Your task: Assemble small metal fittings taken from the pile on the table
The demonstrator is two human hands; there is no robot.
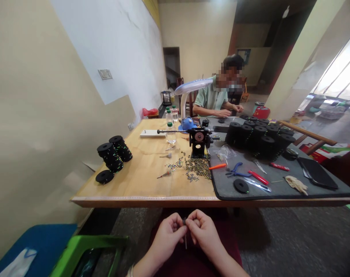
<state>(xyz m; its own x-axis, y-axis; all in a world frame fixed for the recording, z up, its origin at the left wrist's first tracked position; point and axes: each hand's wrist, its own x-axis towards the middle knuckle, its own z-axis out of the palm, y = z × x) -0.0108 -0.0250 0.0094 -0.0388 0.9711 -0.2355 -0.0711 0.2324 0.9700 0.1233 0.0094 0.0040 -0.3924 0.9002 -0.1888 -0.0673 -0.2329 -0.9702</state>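
My left hand [167,234] and my right hand [204,231] meet in my lap, below the front edge of the wooden table [152,184]. Both are closed in a pinch on one small thin dark piece [185,227] that hangs between the fingertips; I cannot name it. On the table above lies a heap of small metal parts [196,167] in front of a black hand-crank winder [198,140].
Black spools [114,152] stand at the table's left, several more [258,134] on a grey mat [279,181] with blue pliers [235,170] and red-handled tools. Another person [218,96] sits at the far end. A blue stool [42,242] and green stool are at my left.
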